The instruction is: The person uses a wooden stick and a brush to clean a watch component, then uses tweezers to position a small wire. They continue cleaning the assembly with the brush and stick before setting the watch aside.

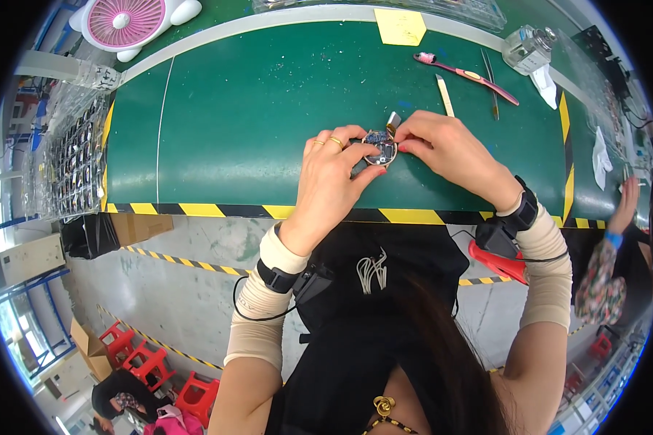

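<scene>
A small round circuit board (382, 149) in a pale ring-shaped rim is held just above the green bench mat (254, 94). The fingers and thumb of my left hand (328, 168) close round its left and lower edge. At its right edge my right hand (450, 148) makes a pinch; what sits between those fingertips is too small to make out. From the board's upper right sticks a small silver part with an orange-brown strip (393, 122), close to my right fingers.
Farther right lie a cream-coloured stick-shaped tool (445, 96), a pink toothbrush (471, 75), tweezers (490, 83) and a glass bottle (527, 51). A yellow note (400, 27) and pink fan (127, 22) are at the back. Left stands a divided clear tray (69, 163); a co-worker's arm (613, 246) is at right.
</scene>
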`<action>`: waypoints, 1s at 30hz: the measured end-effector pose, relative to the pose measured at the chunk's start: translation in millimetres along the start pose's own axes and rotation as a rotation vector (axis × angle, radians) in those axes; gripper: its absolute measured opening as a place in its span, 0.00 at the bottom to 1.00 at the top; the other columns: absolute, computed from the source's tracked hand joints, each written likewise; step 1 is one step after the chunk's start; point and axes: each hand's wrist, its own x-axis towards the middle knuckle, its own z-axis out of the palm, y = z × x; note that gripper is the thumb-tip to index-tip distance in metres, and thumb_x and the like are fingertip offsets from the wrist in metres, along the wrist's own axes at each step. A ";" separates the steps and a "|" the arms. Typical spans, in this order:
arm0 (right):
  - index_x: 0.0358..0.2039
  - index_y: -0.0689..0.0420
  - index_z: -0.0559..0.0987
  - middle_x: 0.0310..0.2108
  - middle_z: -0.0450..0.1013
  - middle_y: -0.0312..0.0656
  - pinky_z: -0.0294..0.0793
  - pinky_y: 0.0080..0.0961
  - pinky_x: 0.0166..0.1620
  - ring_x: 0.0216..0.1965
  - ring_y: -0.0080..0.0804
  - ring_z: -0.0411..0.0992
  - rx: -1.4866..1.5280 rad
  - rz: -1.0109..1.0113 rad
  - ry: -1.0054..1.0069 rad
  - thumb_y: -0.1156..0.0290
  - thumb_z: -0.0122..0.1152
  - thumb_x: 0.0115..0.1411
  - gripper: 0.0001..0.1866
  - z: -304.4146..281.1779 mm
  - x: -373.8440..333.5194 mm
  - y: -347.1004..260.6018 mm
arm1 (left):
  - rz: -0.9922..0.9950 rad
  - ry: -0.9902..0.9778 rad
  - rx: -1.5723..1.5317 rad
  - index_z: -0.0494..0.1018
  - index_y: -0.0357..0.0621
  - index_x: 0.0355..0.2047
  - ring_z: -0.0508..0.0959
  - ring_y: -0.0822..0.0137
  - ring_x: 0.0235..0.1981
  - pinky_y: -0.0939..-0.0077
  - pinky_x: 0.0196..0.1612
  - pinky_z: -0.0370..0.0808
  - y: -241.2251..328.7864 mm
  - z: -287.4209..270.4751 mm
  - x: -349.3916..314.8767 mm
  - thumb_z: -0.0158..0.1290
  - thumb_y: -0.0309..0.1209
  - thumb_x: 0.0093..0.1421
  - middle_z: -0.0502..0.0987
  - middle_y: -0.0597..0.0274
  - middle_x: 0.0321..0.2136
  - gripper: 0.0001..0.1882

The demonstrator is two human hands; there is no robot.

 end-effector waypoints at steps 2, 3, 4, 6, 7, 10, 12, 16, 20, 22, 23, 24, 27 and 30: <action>0.35 0.62 0.77 0.32 0.73 0.43 0.73 0.29 0.35 0.30 0.38 0.74 0.009 0.003 0.027 0.76 0.63 0.57 0.06 -2.3 5.0 3.4 | 0.008 0.001 0.001 0.80 0.46 0.33 0.73 0.60 0.40 0.66 0.45 0.66 -0.5 0.1 0.5 0.68 0.30 0.46 0.76 0.64 0.42 0.13; 0.35 0.62 0.78 0.33 0.73 0.43 0.73 0.30 0.35 0.31 0.40 0.74 0.021 0.005 0.053 0.76 0.63 0.57 0.06 -2.8 9.0 5.0 | 0.017 -0.002 0.004 0.80 0.46 0.33 0.73 0.60 0.40 0.66 0.45 0.66 -0.7 -0.3 0.5 0.68 0.30 0.45 0.76 0.65 0.42 0.13; 0.34 0.62 0.78 0.33 0.74 0.43 0.73 0.31 0.36 0.32 0.41 0.74 0.031 0.007 0.079 0.76 0.63 0.57 0.05 -3.1 11.4 4.7 | 0.028 -0.006 0.006 0.80 0.46 0.33 0.73 0.60 0.40 0.66 0.45 0.66 -0.7 -0.7 0.9 0.68 0.30 0.45 0.76 0.65 0.42 0.13; 0.35 0.62 0.78 0.33 0.74 0.44 0.73 0.31 0.36 0.33 0.41 0.74 0.024 0.003 0.093 0.76 0.63 0.57 0.05 1.5 15.5 2.5 | 0.055 -0.008 0.002 0.80 0.46 0.33 0.73 0.60 0.40 0.66 0.45 0.66 -1.4 -0.3 3.3 0.68 0.30 0.45 0.76 0.65 0.42 0.13; 0.35 0.62 0.78 0.34 0.74 0.44 0.73 0.31 0.37 0.34 0.42 0.74 0.019 -0.001 0.104 0.76 0.63 0.57 0.06 3.1 17.5 2.5 | 0.048 -0.010 0.005 0.80 0.46 0.33 0.73 0.60 0.40 0.65 0.45 0.66 -1.7 -0.6 2.8 0.68 0.30 0.45 0.76 0.65 0.42 0.13; 0.36 0.61 0.78 0.34 0.74 0.44 0.73 0.31 0.39 0.36 0.43 0.74 -0.097 -0.004 0.220 0.76 0.62 0.57 0.06 -10.8 17.2 9.5 | 0.046 -0.018 0.005 0.80 0.46 0.33 0.73 0.60 0.40 0.65 0.45 0.66 -1.5 -1.8 0.4 0.68 0.30 0.45 0.76 0.65 0.42 0.13; 0.37 0.61 0.79 0.35 0.74 0.44 0.73 0.32 0.41 0.38 0.44 0.74 -0.295 -0.013 0.412 0.76 0.62 0.57 0.07 -27.1 18.3 19.8 | 0.037 -0.015 0.015 0.80 0.46 0.34 0.73 0.59 0.41 0.65 0.45 0.66 -0.9 -3.2 0.6 0.69 0.31 0.44 0.76 0.64 0.42 0.15; 0.38 0.59 0.79 0.38 0.75 0.44 0.72 0.34 0.42 0.41 0.45 0.73 -0.633 0.178 0.531 0.72 0.61 0.58 0.08 -63.9 21.4 49.2 | 0.026 -0.005 0.004 0.78 0.45 0.35 0.73 0.58 0.41 0.64 0.45 0.66 1.4 -0.8 1.5 0.69 0.31 0.44 0.75 0.62 0.43 0.17; 0.39 0.57 0.79 0.35 0.76 0.45 0.72 0.36 0.40 0.37 0.45 0.74 -0.613 0.234 0.502 0.68 0.60 0.60 0.09 -86.4 26.1 65.1 | 0.023 0.014 0.004 0.76 0.44 0.35 0.73 0.57 0.41 0.64 0.45 0.67 -0.1 0.0 0.9 0.70 0.32 0.44 0.74 0.60 0.44 0.19; 0.40 0.56 0.79 0.32 0.76 0.46 0.72 0.36 0.38 0.34 0.45 0.75 -0.576 0.341 0.402 0.67 0.61 0.60 0.10 -104.0 33.4 51.8 | 0.027 0.023 0.005 0.75 0.44 0.35 0.73 0.56 0.41 0.63 0.45 0.67 -1.1 -1.1 -0.2 0.70 0.33 0.43 0.74 0.60 0.44 0.19; 0.40 0.56 0.79 0.30 0.76 0.46 0.72 0.36 0.37 0.32 0.45 0.75 -0.557 0.395 0.351 0.67 0.61 0.60 0.10 -112.8 37.6 45.5 | 0.008 0.018 0.007 0.75 0.44 0.35 0.73 0.56 0.42 0.64 0.45 0.67 -1.6 -1.6 -1.4 0.70 0.32 0.43 0.74 0.60 0.44 0.20; 0.40 0.56 0.79 0.30 0.76 0.46 0.72 0.36 0.37 0.32 0.45 0.75 -0.575 0.403 0.358 0.67 0.61 0.60 0.10 -125.4 36.9 40.7 | -0.003 0.011 -0.001 0.75 0.44 0.35 0.72 0.56 0.42 0.64 0.46 0.67 -0.3 0.5 -0.4 0.70 0.32 0.43 0.74 0.60 0.44 0.20; 0.40 0.56 0.79 0.26 0.75 0.46 0.72 0.35 0.34 0.28 0.44 0.74 -0.777 0.326 0.276 0.67 0.61 0.60 0.10 -161.5 30.1 25.1 | -0.013 0.002 -0.025 0.75 0.44 0.36 0.72 0.56 0.43 0.63 0.46 0.68 1.7 -2.5 -2.3 0.70 0.32 0.43 0.74 0.60 0.45 0.21; 0.40 0.56 0.79 0.27 0.76 0.46 0.72 0.33 0.34 0.28 0.41 0.74 -0.839 0.340 0.214 0.67 0.61 0.60 0.10 -201.1 20.9 -1.3 | -0.003 -0.005 -0.064 0.74 0.44 0.37 0.73 0.54 0.43 0.63 0.47 0.68 -0.4 -2.8 0.1 0.71 0.32 0.43 0.74 0.59 0.45 0.22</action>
